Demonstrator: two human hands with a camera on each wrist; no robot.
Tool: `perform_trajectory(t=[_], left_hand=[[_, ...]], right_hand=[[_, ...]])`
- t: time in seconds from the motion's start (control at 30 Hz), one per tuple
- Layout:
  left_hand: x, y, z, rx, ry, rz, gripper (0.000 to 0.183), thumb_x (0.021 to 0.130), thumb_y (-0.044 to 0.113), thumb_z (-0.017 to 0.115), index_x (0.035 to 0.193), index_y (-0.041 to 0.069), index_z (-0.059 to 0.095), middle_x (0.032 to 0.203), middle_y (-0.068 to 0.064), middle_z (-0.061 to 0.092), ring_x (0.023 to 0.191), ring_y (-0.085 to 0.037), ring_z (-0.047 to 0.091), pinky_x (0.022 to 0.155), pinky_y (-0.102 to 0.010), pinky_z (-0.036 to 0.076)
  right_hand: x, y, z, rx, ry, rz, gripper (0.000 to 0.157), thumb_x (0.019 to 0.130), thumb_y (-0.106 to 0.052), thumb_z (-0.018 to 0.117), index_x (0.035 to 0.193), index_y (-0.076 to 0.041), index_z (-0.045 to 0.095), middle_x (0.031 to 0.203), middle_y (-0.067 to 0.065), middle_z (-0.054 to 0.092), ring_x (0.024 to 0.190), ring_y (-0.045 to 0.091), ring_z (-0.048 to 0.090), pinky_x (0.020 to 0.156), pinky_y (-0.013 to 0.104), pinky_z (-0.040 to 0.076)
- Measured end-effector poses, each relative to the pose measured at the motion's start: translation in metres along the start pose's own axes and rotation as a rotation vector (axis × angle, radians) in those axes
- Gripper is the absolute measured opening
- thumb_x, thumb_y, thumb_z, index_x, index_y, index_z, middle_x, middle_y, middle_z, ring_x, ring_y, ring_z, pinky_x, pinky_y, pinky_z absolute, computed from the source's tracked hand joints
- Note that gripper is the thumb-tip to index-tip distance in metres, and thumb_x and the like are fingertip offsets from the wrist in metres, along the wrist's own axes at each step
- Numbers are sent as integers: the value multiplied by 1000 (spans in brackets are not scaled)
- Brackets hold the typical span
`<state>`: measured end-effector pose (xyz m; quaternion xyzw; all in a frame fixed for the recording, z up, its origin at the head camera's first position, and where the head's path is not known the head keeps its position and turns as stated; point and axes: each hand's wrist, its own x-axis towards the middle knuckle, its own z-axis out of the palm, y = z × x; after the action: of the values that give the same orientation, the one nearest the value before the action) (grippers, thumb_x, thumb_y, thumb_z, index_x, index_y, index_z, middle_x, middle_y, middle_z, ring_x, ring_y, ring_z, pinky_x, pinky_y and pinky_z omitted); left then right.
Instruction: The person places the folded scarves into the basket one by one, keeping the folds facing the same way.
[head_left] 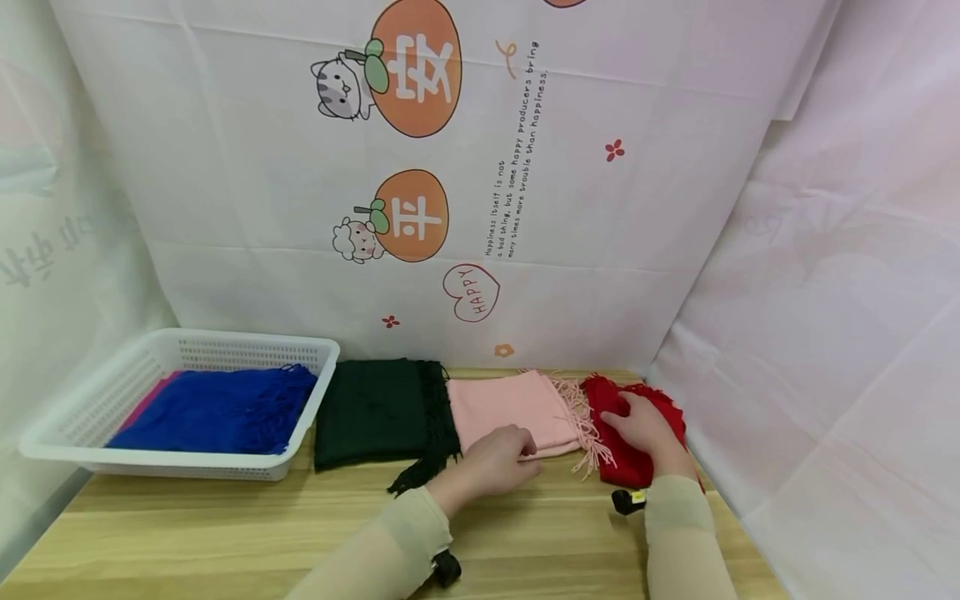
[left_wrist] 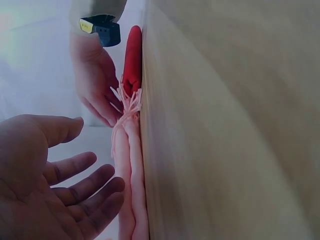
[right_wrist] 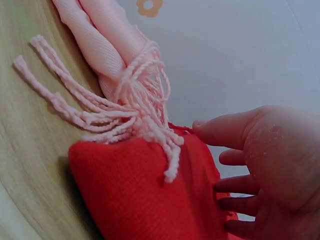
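Observation:
A folded red fringed scarf lies at the right end of a row on the table. My right hand is over it, fingers spread and fingertips right at its upper surface in the right wrist view. To its left lies a folded pink scarf, its twisted tassels spilling onto the red one. My left hand hovers close over the pink scarf's front edge. The left wrist view has its fingers loosely bent beside the folds, holding nothing. Left of the pink scarf is a folded dark green scarf.
A white plastic basket stands on the left of the wooden table. In it lies a folded blue scarf over a magenta cloth. Printed white sheeting hangs behind, and more white sheeting bounds the right side.

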<state>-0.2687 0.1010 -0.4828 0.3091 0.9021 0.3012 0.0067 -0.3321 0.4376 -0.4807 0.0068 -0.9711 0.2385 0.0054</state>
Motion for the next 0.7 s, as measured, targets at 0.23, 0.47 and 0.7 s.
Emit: perform_trajectory(t=[0.23,0.47,0.7], left_hand=[[1,14,4,-68,-44,9,27,104,37,77,116,12,76,105,6,70,90,-6,63,84,-30,56],[7,24,8,-191,-84,12,31,104,37,78,118,10,74,97,10,66,85,-5,59,84,-27,54],[11,31,22,-162,-113,31,34,102,40,80,116,10,72,93,10,65,80,-3,58,78,-25,53]], right_hand=[[-2,9,-5,-4,2,38,78,111,-38,66,161,15,39,162,43,41,150,61,41,122,73,34],[0,16,-6,-17,8,36,76,110,-36,66,159,17,41,159,45,43,147,61,44,121,73,36],[-1,16,-3,-43,-1,43,73,110,-34,66,157,18,43,160,45,42,149,62,40,122,73,33]])
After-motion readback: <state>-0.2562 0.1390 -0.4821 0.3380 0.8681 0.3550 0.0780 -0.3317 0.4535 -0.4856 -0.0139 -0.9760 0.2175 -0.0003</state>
